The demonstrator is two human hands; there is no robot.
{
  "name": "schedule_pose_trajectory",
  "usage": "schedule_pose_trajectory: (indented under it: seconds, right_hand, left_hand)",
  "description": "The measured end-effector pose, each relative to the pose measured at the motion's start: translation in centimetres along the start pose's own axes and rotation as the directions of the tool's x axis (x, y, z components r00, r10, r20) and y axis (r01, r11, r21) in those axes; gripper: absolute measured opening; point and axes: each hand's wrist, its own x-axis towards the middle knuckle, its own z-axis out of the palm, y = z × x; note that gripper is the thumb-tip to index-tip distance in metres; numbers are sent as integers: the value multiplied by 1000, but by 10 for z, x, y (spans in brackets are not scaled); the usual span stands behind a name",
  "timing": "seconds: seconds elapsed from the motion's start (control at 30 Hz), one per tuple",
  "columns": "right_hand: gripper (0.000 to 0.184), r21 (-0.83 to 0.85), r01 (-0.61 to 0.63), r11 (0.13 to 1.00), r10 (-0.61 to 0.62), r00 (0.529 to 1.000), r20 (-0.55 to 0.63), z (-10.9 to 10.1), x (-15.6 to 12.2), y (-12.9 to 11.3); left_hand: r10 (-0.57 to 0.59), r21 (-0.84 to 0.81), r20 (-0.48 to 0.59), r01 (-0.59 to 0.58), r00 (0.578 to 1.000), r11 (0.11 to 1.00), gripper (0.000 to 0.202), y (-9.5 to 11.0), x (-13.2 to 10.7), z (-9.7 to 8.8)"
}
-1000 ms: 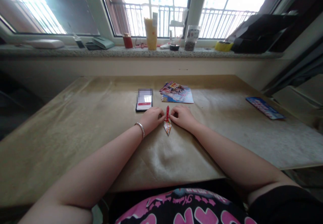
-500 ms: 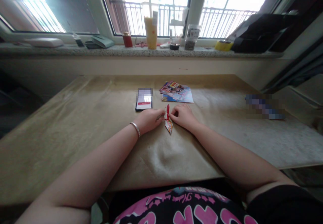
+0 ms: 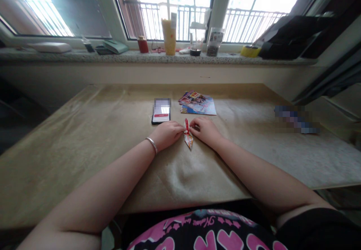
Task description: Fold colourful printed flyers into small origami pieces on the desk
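Note:
A small piece of folded paper [image 3: 188,140], printed in red, white and orange, lies on the table with its narrow point toward me. My left hand [image 3: 168,133], below a silver bracelet on the wrist, pinches its left edge with closed fingers. On the opposite edge, my right hand [image 3: 205,129] grips it between thumb and forefinger, the other fingers curled. The fingertips hide parts of both edges. Just beyond my left hand rests a phone [image 3: 161,117] with its screen lit. Behind the folded paper is a stack of printed colour sheets [image 3: 199,103].
A gold-brown cloth [image 3: 84,148] covers the table. At the right lies a blurred, bluish flat item [image 3: 296,120]. Along the stone windowsill [image 3: 126,57] stand a yellow cup [image 3: 169,35] with a straw, a red jar [image 3: 142,45], clear containers, yellow tape [image 3: 250,50] and a black bag [image 3: 290,39].
The red upper tip of the folded paper has shifted slightly left and toward me. My left fingers have closed in on its edge. The phone and sheets stay put.

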Motion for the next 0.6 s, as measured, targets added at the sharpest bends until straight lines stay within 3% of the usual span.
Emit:
schedule_pose_trajectory:
  seconds: [0.33, 0.6]
  right_hand:
    - [23, -232, 110, 966, -91, 992, 89, -10, -6, -10]
    - [16, -160, 212, 964, -206, 977, 55, -10, -6, -8]
  left_hand:
    - [-29, 18, -9, 29, 1000, 999, 24, 3, 1, 1]
    - [-16, 43, -26, 17, 1000, 999, 24, 6, -1, -1]
